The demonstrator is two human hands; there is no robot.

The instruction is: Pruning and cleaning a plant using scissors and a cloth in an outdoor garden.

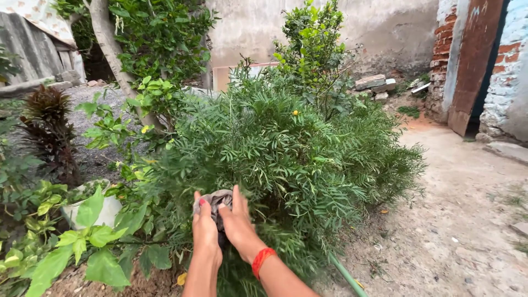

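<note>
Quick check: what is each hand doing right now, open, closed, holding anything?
Left hand: closed on the grey cloth bundle, in front of the feathery green bush.
Right hand: closed on the same bundle from the other side.

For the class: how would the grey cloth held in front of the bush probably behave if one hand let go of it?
The grey cloth looks crumpled between the left hand and right hand, so it is probably floppy and would droop. It seems light for its size. The feathery bush behind it could snag it.

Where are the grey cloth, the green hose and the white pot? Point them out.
grey cloth (216, 199), head view, top fold between both hands.
green hose (346, 275), head view, mid-length on the ground.
white pot (108, 211), head view, its bare side.
</note>
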